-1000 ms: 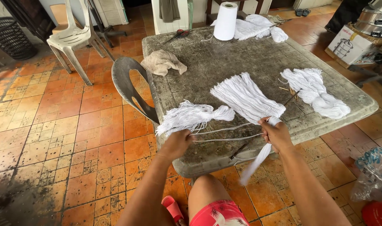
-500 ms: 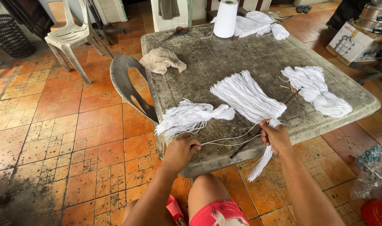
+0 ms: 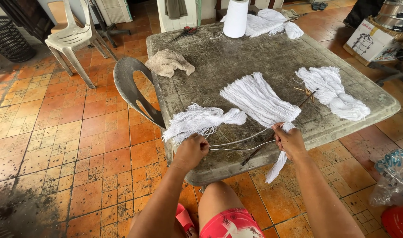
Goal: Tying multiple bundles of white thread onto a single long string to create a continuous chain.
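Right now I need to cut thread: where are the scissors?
In the head view, the scissors lie at the far left corner of the stone table, beyond the beige rag and left of the white thread cone.

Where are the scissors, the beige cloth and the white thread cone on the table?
scissors (image 3: 183, 32), head view, on the handles.
beige cloth (image 3: 169, 62), head view, on the middle of its crumpled folds.
white thread cone (image 3: 235, 18), head view, on the side of the cone.

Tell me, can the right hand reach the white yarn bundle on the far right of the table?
Probably yes. The right hand sits near that yarn bundle with only bare table between, but it already grips white threads.
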